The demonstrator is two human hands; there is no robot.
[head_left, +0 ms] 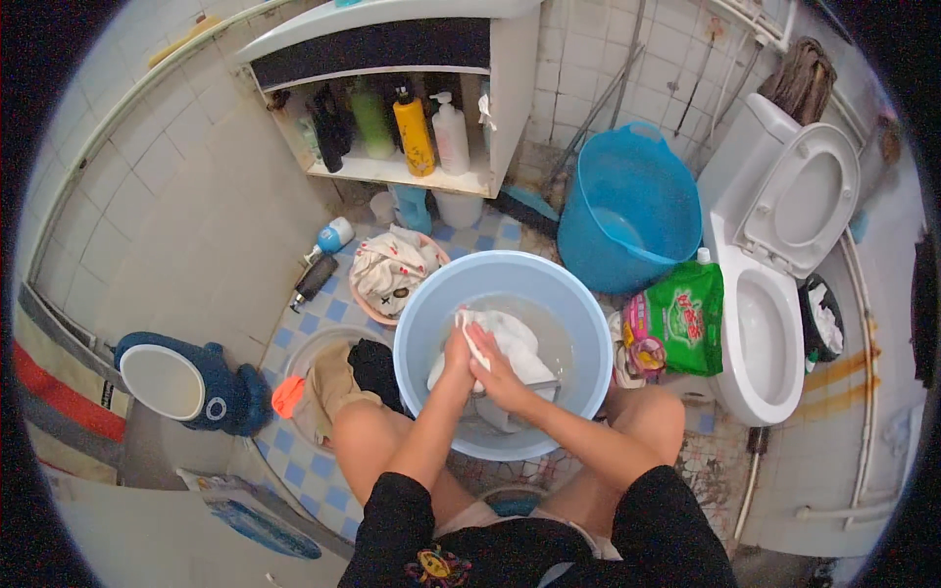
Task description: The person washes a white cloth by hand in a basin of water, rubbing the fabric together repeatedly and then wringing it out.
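Note:
A light blue round basin [407, 323] stands on the floor between my knees, with cloudy water in it. White wet cloth [515, 338] lies bunched in the basin, partly under the water. My left hand [457, 355] and my right hand [497, 374] meet palm to palm over the basin's middle. A fold of the cloth is pinched between them and shows at the fingertips. Beneath my right wrist, a pale straight-edged thing [542, 389] pokes out of the water; its kind is hard to make out.
Left of the basin are a pink basket with patterned cloth [392, 269] and a tub with beige and black clothes [338, 387]. A tall blue bucket [627, 211], a green detergent pouch [689, 318] and a toilet [765, 343] stand right. Bottles fill a cabinet [515, 98] behind.

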